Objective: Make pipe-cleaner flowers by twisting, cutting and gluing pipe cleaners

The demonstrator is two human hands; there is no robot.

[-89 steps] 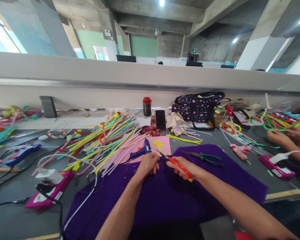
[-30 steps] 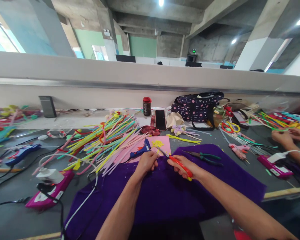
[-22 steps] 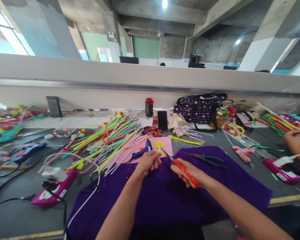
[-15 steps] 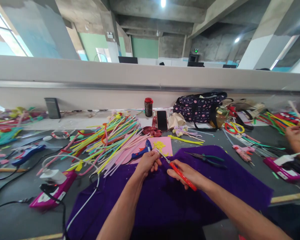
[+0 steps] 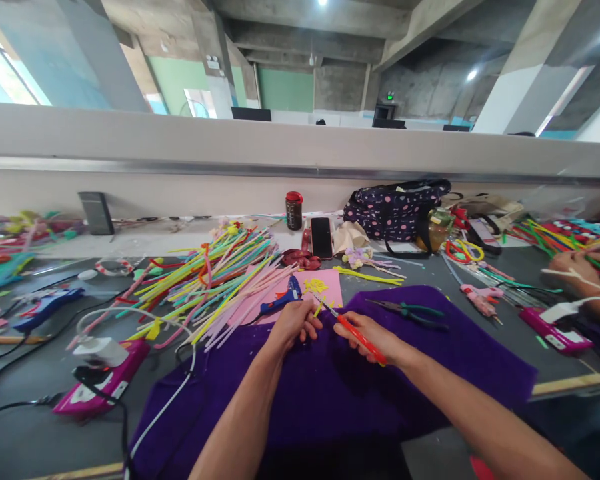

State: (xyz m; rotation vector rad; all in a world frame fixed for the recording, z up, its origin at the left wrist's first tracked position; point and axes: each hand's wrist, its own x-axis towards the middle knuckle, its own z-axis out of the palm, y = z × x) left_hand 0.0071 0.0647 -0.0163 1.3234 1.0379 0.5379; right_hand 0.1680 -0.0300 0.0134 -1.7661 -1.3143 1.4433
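Observation:
My left hand (image 5: 293, 324) pinches a small yellow strip (image 5: 318, 310), which looks like a bit of pipe cleaner, between thumb and fingertips. In my right hand (image 5: 373, 335) is a pair of red-handled scissors (image 5: 356, 333), blades pointing at the strip. Both hands are above a dark purple cloth (image 5: 330, 400). Just beyond them, several small yellow pieces (image 5: 316, 286) lie on a pink sheet (image 5: 333, 279). A blue glue gun (image 5: 283, 297) rests on that sheet, left of the pieces. Green-handled pliers (image 5: 414, 312) lie on the cloth to the right.
Bundled coloured pipe cleaners (image 5: 230, 270) spread at left. A magenta power strip (image 5: 105, 383) with cables stands near front left, another power strip (image 5: 555, 331) at right. Behind are a phone (image 5: 321, 237), a bottle (image 5: 294, 211) and a dotted bag (image 5: 395, 210). Another person's hands (image 5: 575, 270) work at far right.
The yellow strip now shows clearly at my left fingertips, with the scissors' blades beside it. The view has shifted slightly. At far right, the other person's hands have moved inward among the stems.

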